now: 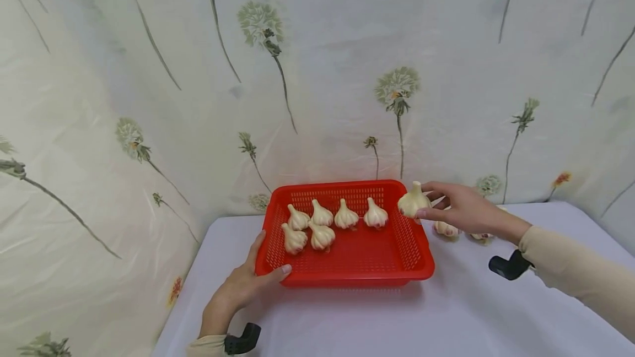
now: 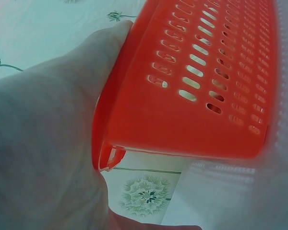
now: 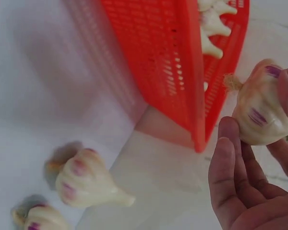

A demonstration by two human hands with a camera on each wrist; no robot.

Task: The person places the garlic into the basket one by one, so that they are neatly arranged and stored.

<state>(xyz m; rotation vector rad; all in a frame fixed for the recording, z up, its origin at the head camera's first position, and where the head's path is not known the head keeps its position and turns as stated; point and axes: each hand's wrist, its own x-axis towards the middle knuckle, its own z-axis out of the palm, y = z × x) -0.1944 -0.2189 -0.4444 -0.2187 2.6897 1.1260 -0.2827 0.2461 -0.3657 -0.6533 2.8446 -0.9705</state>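
A red plastic basket (image 1: pixel 362 260) with slotted walls stands on the table, several garlic bulbs (image 1: pixel 346 215) inside it, mostly toward its left and back. My left hand (image 1: pixel 243 286) grips the basket's left end, thumb over the rim at the front corner; the left wrist view shows that hand along the rim beside the slotted wall (image 2: pixel 192 72). Above the right end of the basket, my right hand (image 1: pixel 463 206) pinches a garlic bulb (image 1: pixel 413 201) between thumb and fingers. In the right wrist view this bulb (image 3: pixel 261 108) shows purple streaks and a tuft of roots.
Two more garlic bulbs (image 1: pixel 446 229) lie on the table right of the basket, partly behind the right hand. White cloth covers the table (image 1: pixel 337 318). A curtain (image 1: pixel 327 98) printed with dandelions hangs close behind and along the left.
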